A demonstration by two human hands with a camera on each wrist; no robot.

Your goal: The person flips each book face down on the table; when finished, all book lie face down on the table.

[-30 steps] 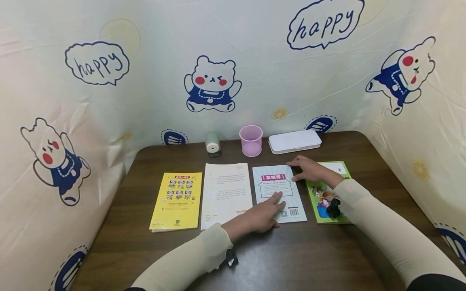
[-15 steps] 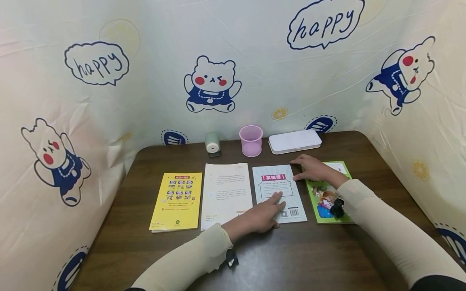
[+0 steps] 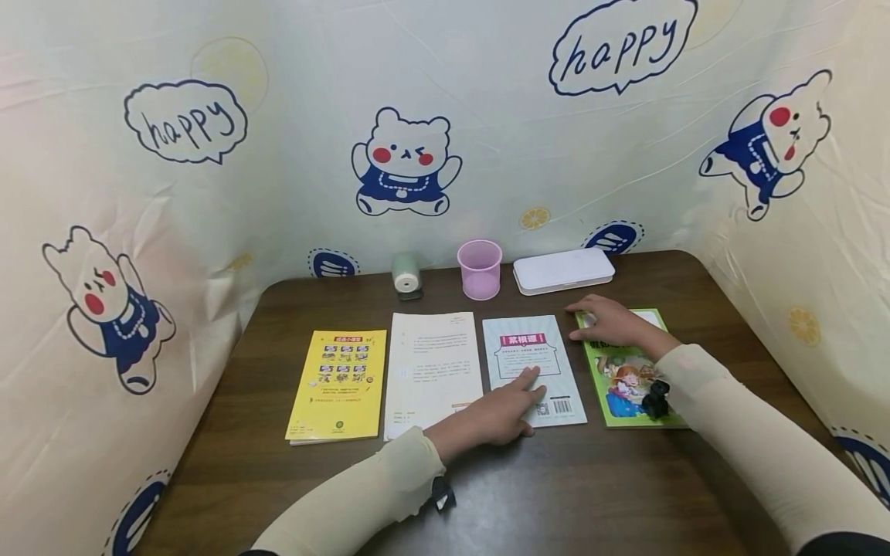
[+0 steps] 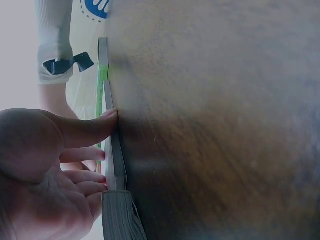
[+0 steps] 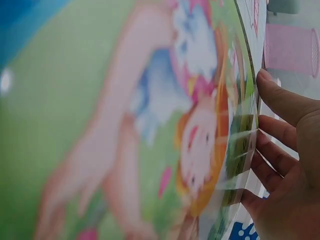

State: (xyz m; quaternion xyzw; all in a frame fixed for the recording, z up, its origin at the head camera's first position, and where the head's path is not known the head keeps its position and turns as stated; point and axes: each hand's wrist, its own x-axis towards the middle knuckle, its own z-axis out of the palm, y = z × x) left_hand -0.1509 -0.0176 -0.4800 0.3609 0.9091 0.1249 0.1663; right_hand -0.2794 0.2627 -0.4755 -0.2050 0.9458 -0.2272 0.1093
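Note:
Four books lie in a row, several of them face up in the head view. My left hand point(image 3: 506, 411) rests on the lower part of the light blue book point(image 3: 530, 340), index finger stretched over its cover. In the left wrist view the thumb point(image 4: 102, 127) touches the book's near edge. My right hand point(image 3: 612, 323) lies over the top of the green book point(image 3: 617, 386), which has a cartoon child on its cover. In the right wrist view its fingertips and thumb sit along the green book's edge point(image 5: 254, 90).
A white text-covered book point(image 3: 431, 340) and a yellow book point(image 3: 341, 417) lie to the left on the brown table point(image 3: 528, 494). Along the back stand a pale green rounded object point(image 3: 406, 270), a pink cup point(image 3: 480, 272) and a flat white case point(image 3: 563, 270). A printed curtain surrounds the table.
My right hand has shifted to the right, away from the light blue book's upper right corner and onto the green book. My left hand has stayed in place.

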